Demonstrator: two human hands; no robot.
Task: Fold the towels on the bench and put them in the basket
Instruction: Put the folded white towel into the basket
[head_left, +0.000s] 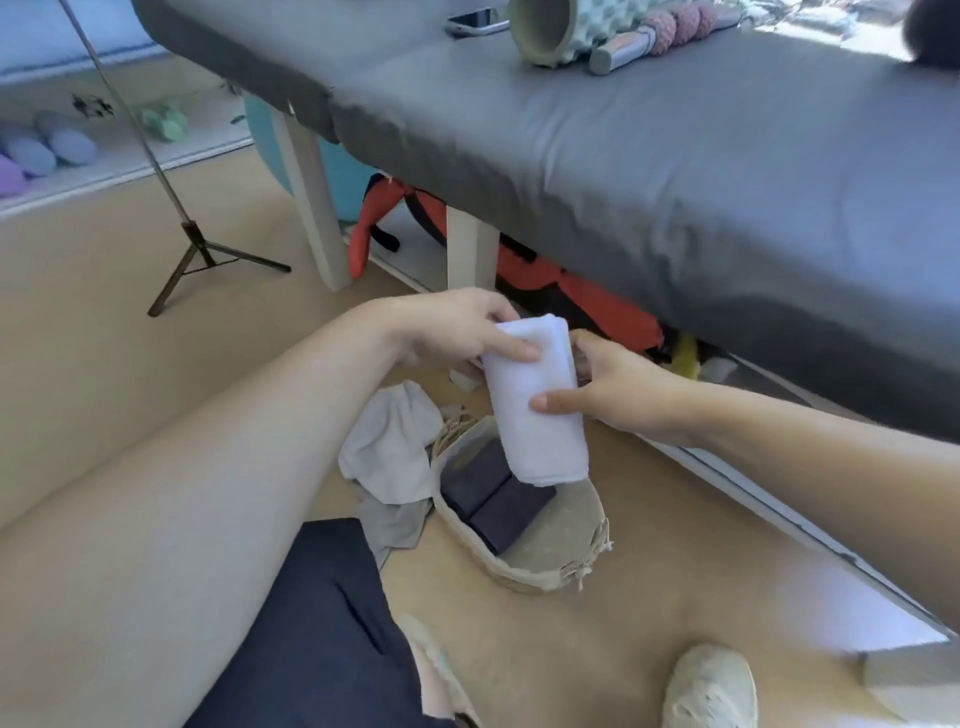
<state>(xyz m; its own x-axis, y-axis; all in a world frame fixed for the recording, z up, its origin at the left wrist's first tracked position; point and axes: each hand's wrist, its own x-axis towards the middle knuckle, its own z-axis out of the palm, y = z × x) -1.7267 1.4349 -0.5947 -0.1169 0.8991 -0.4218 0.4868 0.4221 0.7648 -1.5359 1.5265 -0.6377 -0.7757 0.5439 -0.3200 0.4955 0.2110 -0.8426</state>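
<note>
Both hands hold the rolled white towel (535, 402): the left hand (457, 327) grips its top, the right hand (618, 387) its side. It hangs just over the basket (524, 571), where two dark towels (498, 499) lie, near the bench (675, 171).

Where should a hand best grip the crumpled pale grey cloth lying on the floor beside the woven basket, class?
Probably pinch the crumpled pale grey cloth at its raised top fold, coming from above on the left, since the woven basket blocks its right side.
</note>
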